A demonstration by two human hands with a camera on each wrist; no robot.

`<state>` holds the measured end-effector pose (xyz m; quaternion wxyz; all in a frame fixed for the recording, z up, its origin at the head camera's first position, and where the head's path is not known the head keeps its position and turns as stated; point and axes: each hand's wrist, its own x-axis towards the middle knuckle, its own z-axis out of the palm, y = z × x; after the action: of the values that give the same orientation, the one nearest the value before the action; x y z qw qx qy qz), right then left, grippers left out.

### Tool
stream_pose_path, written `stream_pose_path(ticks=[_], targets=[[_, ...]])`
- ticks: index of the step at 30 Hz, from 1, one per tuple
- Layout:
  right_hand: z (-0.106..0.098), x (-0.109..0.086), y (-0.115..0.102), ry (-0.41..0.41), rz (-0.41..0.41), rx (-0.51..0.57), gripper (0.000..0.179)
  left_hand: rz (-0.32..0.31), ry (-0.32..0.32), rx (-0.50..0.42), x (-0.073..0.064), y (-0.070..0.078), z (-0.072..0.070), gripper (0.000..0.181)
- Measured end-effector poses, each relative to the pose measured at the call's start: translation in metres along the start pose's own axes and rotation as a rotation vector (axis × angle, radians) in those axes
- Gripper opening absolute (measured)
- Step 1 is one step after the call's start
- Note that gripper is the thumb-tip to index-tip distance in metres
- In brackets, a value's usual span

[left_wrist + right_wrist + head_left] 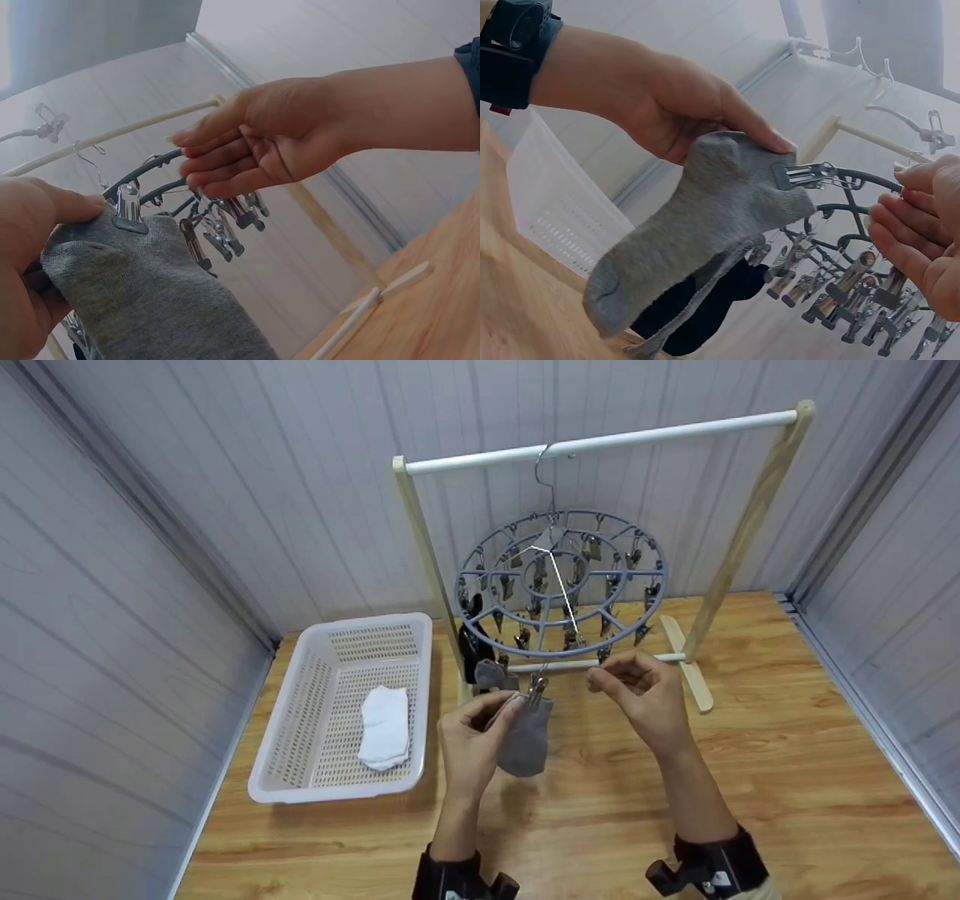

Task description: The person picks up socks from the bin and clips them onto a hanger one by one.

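A gray sock (525, 746) hangs below the near rim of a round blue-gray clip hanger (540, 652), a metal clip (130, 206) fastened on its cuff. My left hand (472, 742) pinches the cuff's edge beside that clip, thumb on the near side in the left wrist view. To the right, just off the hanger's near rim, my right hand (645, 697) holds nothing; its fingers are loosely bent. Another gray sock (491, 675) and a black sock (470, 649) hang at the hanger's left side.
The hanger hooks onto a white rail (637, 436) between wooden posts (750, 525). Several bare clips dangle from it. At left on the wooden table (787, 780) stands a white plastic basket (424, 697) with white socks (386, 727) inside. Paneled walls enclose the table.
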<state>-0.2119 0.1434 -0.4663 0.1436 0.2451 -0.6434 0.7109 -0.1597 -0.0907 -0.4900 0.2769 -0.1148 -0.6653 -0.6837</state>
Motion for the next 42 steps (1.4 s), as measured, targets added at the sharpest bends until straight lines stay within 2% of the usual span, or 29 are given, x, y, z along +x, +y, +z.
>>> stream_pose_path(ticks=[6,9,13,16,20,24,30,37,42], targets=[[-0.010,0.003,0.000,0.040,-0.014,0.085,0.017,-0.013,0.014,0.057,0.001,0.004,-0.005,0.010],[-0.015,0.004,0.001,0.052,-0.023,0.088,0.019,-0.031,0.022,0.065,0.002,0.005,-0.008,0.011],[-0.018,0.005,0.002,0.089,-0.059,0.024,0.012,-0.040,0.022,0.046,0.002,0.006,-0.012,0.012],[-0.017,0.005,0.001,0.114,-0.056,-0.063,0.007,-0.040,0.020,0.046,0.003,0.007,-0.015,0.011],[-0.014,0.004,0.002,0.096,-0.009,-0.168,0.014,-0.035,0.025,0.064,0.004,0.009,-0.020,0.011],[-0.008,0.003,0.007,0.059,0.022,-0.219,0.024,-0.028,0.033,0.079,0.005,0.009,-0.025,0.011],[0.004,0.001,0.016,-0.002,0.071,-0.167,0.030,-0.051,0.008,0.101,0.006,0.009,-0.029,0.010],[0.014,-0.001,0.021,0.015,0.074,-0.077,0.029,-0.052,-0.016,0.118,0.008,0.008,-0.030,0.010],[0.016,-0.001,0.019,0.011,0.082,-0.048,0.029,-0.073,-0.008,0.128,0.009,0.008,-0.033,0.011]])
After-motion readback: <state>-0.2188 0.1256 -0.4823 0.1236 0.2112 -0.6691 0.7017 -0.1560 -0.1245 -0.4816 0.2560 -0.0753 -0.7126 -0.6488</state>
